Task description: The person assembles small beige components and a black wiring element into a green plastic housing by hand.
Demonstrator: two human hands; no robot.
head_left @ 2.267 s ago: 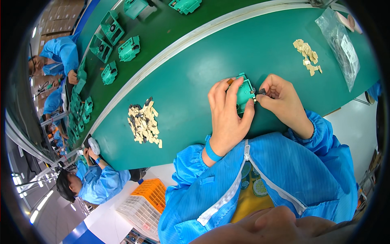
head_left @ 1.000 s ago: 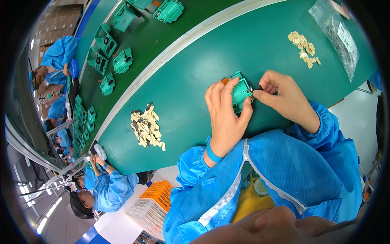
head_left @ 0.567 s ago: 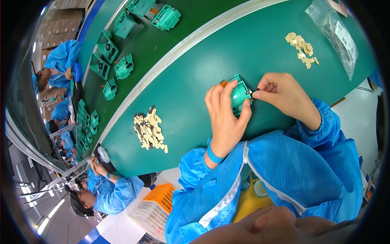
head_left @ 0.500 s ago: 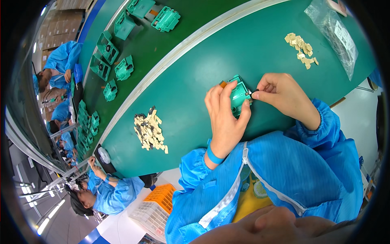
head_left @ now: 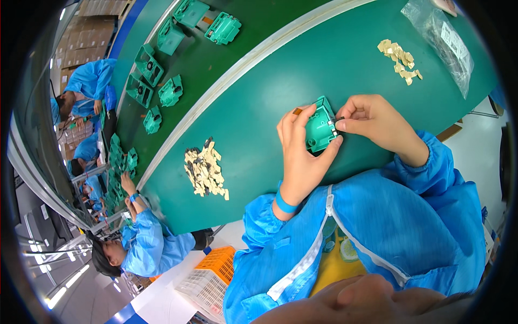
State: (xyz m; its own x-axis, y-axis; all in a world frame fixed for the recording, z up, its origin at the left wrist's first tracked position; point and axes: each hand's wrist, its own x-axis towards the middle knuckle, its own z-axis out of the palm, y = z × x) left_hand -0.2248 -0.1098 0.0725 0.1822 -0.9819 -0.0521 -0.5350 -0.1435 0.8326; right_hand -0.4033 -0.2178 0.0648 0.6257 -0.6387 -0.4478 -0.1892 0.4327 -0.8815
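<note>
My left hand (head_left: pixel 302 146) grips a small green plastic housing (head_left: pixel 319 128) by its edges, thumb at the near side and fingers at the far left. The housing's open inside faces up, and an orange-brown flat strip (head_left: pixel 297 111) sticks out by my fingertips. At the housing's right edge, my right hand (head_left: pixel 372 121) pinches a small black piece (head_left: pixel 339 119) between thumb and forefinger. Small pale parts show on the wall there. How far the black piece sits in the wall is hidden by my fingertips.
On the green table (head_left: pixel 259 162) lie a pile of cream and black pieces (head_left: pixel 206 170) and a smaller cream pile (head_left: pixel 400 60). A clear plastic bag (head_left: pixel 445 43) rests at the far right. Beyond a pale rail, green housings (head_left: pixel 148 65) stand on a belt. A co-worker (head_left: pixel 148 237) reaches toward it.
The housing has tilted slightly in my left hand, showing more of its inside. My right hand stays at its edge. The co-worker's arm at left has stretched toward the green housings.
</note>
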